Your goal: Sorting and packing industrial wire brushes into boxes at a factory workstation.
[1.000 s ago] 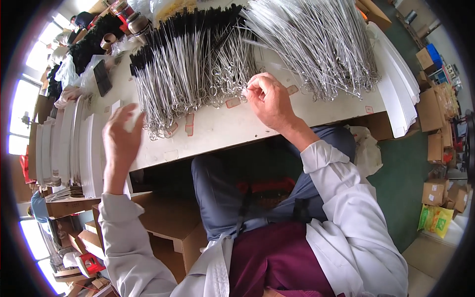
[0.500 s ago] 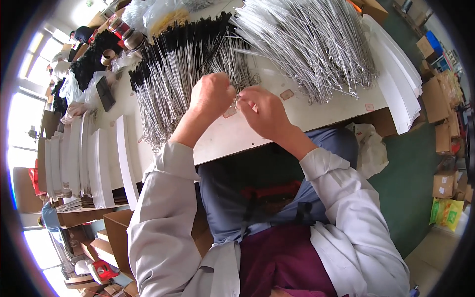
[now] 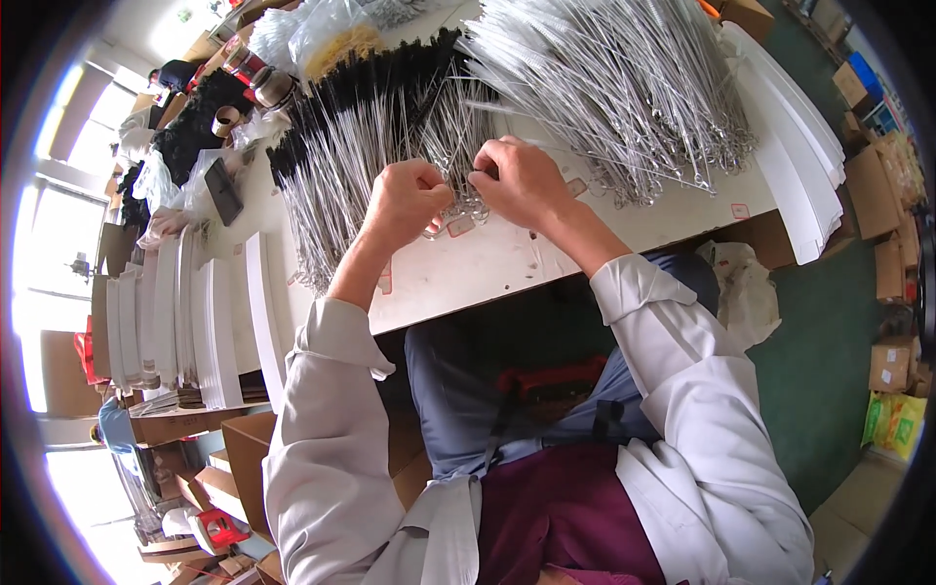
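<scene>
My left hand is closed, its fingers curled over the near edge of a pile of black-bristled wire brushes. To its right, my right hand bends its thumb and forefinger together beside the brushes' wire ends. A small gap lies between the hands, with wire loops showing in it. Whatever either hand pinches is too small or hidden to make out. Farther right lies a large heap of white-bristled wire brushes, their looped ends toward me.
White folded strips hang over the table's right end, and more white strips stand at the left. A dark flat device lies near plastic bags. My knees are below the front edge of the white table. A white bag hangs at right.
My hands have moved apart; they met at the fingertips before. The left has dropped slightly toward me, and the right has risen a little. The whole view has shifted slightly.
</scene>
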### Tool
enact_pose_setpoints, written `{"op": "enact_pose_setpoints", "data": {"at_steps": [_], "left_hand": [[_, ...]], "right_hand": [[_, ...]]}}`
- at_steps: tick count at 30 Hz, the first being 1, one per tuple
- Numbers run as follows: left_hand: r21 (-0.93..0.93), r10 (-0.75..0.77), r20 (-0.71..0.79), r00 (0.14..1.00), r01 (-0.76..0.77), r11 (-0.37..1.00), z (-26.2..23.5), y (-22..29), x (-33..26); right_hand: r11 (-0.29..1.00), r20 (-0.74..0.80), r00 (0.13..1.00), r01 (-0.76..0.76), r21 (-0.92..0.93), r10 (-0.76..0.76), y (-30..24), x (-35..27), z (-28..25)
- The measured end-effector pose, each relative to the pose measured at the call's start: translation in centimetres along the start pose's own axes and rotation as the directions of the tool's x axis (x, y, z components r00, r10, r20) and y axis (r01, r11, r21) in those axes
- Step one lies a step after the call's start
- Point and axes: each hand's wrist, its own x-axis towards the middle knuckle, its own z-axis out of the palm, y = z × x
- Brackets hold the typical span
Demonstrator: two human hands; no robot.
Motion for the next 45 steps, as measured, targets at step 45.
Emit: {"op": "enact_pose_setpoints", "data": {"at_steps": [45], "left_hand": [[0.627,0.561,-0.052,0.826,-0.410,0.662,3.8,-1.6,-1.0]], "right_hand": [[0.891,0.145,0.927,0.275,0.361,-0.345,-8.3,-23.9,-2.5]]}}
